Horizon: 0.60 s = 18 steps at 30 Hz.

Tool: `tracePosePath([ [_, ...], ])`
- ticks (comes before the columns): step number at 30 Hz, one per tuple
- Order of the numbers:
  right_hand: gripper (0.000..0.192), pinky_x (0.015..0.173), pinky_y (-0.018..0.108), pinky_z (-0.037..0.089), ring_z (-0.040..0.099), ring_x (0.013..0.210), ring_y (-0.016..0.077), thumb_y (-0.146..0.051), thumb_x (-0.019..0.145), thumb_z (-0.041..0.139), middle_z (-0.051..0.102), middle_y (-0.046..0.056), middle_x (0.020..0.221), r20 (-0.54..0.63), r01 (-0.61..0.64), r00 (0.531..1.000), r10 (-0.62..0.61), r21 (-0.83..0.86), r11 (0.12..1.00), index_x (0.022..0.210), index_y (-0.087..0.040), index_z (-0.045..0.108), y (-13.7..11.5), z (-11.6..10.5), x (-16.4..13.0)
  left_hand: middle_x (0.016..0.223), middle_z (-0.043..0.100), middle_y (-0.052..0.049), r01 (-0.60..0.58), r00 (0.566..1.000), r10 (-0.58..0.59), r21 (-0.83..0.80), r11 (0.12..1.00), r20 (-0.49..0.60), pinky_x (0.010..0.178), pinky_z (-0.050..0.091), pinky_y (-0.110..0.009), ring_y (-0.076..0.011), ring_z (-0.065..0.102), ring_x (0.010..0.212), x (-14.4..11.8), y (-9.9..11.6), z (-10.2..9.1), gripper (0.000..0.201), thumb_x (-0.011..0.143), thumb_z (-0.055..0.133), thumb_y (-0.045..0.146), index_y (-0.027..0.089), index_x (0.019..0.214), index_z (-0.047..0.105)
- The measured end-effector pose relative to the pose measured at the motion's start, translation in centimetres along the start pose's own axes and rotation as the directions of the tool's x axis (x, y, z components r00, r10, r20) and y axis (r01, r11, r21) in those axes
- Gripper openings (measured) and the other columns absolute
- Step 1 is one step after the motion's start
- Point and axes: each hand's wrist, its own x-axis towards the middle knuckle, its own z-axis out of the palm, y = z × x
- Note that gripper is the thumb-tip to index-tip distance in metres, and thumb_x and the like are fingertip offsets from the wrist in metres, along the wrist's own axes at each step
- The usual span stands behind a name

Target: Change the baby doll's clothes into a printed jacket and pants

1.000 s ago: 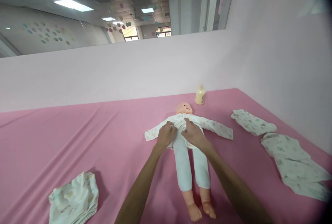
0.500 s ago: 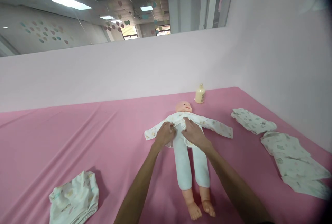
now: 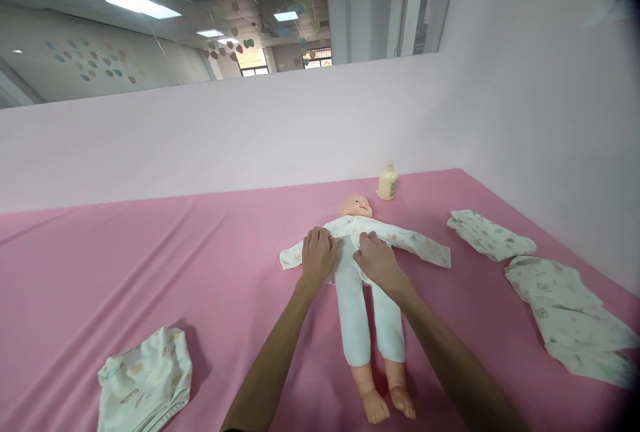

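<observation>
Head view. The left hand [image 3: 319, 256] rested on the left front panel of the printed top [image 3: 400, 240] worn by the doll [image 3: 361, 285]. Its fingers [image 3: 320, 237] were curled together with their tips at the panel's edge near the chest; whether they pinched the cloth or only pressed it could not be told. The right hand [image 3: 376, 260] lay just beside it on the other front panel, fingers [image 3: 369, 240] bent and close together, gathering the fabric at the chest opening. The two hands stood near each other, a narrow strip of the doll's torso showing between them.

The doll lay face up on the pink sheet [image 3: 200, 265], right of centre. Its long axis ran away from the person: head toward the far partition wall [image 3: 250, 132], bare feet toward the camera. Both sleeves of the top extended sideways, flat on the sheet. Pale blue trousers [image 3: 356, 322] covered the legs.

A cream bottle [image 3: 387, 182] stood upright beyond the doll's head, close to the wall. A folded garment [image 3: 487, 235] and a larger loose garment [image 3: 565, 312] lay well apart to the right. A crumpled printed cloth [image 3: 146, 379] lay at the near left
</observation>
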Motion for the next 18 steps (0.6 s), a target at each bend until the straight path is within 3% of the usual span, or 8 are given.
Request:
tracePosePath([
  [5,0.022,0.063,0.033,0.035,0.062,0.091,0.0271,-0.01,0.089,0.041,0.06,0.016,0.108,-0.018,-0.003,1.0,0.002,-0.055,0.999,0.105,-0.012,0.056,-0.2,-0.4,-0.4,0.091,0.064,-0.006,0.077,0.995,-0.064,-0.199,0.977,0.072,0.074,0.041,-0.031,-0.02,0.057,0.086,0.0,0.7,-0.8,0.014,0.096,0.04,0.018,0.02,0.092,0.054],
  [9,0.021,0.062,0.033,0.034,0.061,0.085,0.0251,-0.011,0.09,0.039,0.061,0.014,0.102,-0.013,0.006,1.0,-0.007,-0.045,0.999,0.102,-0.013,0.056,0.1,-0.9,-0.6,0.096,0.068,-0.006,0.142,0.985,-0.104,-0.296,0.945,0.141,0.076,0.041,-0.031,-0.0198,0.06,0.087,0.2,0.7,-0.8,0.022,0.096,0.044,0.021,0.018,0.111,0.059],
  [14,0.018,0.062,0.032,0.035,0.06,0.084,0.0241,-0.02,0.094,0.043,0.06,0.014,0.105,-0.006,0.059,0.998,-0.059,-0.03,0.998,0.103,-0.013,0.057,-0.2,-0.9,-1.0,0.086,0.067,-0.005,0.12,0.986,-0.073,-0.327,0.937,0.152,0.071,0.039,-0.03,-0.0194,0.058,0.08,0.2,0.8,-1.1,0.025,0.095,0.041,0.019,0.02,0.087,0.065],
  [18,0.02,0.066,0.033,0.04,0.06,0.093,0.0272,-0.016,0.094,0.042,0.06,0.016,0.105,-0.006,0.052,0.999,-0.052,-0.072,0.996,0.102,-0.012,0.06,-1.0,-0.1,-1.0,0.089,0.067,-0.003,0.144,0.985,-0.094,-0.393,0.908,0.144,0.074,0.04,-0.029,-0.0183,0.058,0.082,0.2,1.3,-1.5,0.023,0.094,0.043,0.019,0.02,0.086,0.064],
])
